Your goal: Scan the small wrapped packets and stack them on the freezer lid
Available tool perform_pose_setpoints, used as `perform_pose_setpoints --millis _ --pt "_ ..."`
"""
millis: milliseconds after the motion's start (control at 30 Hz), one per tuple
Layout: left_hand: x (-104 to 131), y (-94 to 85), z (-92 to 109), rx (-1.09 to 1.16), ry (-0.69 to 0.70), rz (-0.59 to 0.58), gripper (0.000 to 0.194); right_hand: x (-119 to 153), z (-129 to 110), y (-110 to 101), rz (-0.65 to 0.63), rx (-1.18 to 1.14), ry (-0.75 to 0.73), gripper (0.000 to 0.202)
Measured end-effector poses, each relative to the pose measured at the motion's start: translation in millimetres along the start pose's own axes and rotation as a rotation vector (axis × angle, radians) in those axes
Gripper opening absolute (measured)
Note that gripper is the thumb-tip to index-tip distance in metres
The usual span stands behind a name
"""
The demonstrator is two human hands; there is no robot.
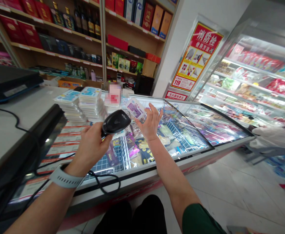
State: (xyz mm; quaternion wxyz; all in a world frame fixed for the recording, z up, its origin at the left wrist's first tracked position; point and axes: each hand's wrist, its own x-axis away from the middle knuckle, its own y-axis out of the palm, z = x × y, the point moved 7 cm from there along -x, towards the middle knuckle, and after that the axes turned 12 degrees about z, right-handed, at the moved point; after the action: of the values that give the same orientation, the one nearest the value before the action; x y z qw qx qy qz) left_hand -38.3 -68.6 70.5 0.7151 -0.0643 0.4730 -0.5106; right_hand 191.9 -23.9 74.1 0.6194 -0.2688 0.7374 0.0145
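My left hand (91, 145) is wrapped round the handle of a black barcode scanner (117, 121), its head pointing away from me. Between the thumb and forefinger of my right hand (149, 123) is the edge of a flat white pack (135, 109) with a purple print; the other fingers are spread. The pack is tilted, just beyond the scanner's head. Behind the scanner stand stacks of similar flat packs with blue-and-white tops (90, 92). Another pack (113, 97), reddish and partly blurred out, is beside them. A black cable (105, 188) hangs below my left hand.
A glass-topped freezer (181, 130) with wire baskets of bagged goods runs to the right. Price labels (66, 139) lie under the glass at left. A black device (10, 81) sits on the counter. Shelves of bottles (84, 21) stand behind. A person in white (274, 138) is far right.
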Motion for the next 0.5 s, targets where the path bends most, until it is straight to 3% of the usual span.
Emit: perform_pose_setpoints --millis 167,333,500 --pt "-0.1 -1.3 0.7 0.001 -0.026 0.005 0.019 -3.7 10.4 -3.8 0.08 0.072 0.016 0.052" --pt "-2.6 -6.0 -4.9 -0.023 -0.031 0.016 0.022 -9.4 75.5 -10.4 0.198 0.157 0.302 0.059" --pt "-6.3 -21.2 -18.6 -0.055 -0.155 0.111 0.026 -7.6 128.9 -10.3 0.176 0.252 0.529 0.054"
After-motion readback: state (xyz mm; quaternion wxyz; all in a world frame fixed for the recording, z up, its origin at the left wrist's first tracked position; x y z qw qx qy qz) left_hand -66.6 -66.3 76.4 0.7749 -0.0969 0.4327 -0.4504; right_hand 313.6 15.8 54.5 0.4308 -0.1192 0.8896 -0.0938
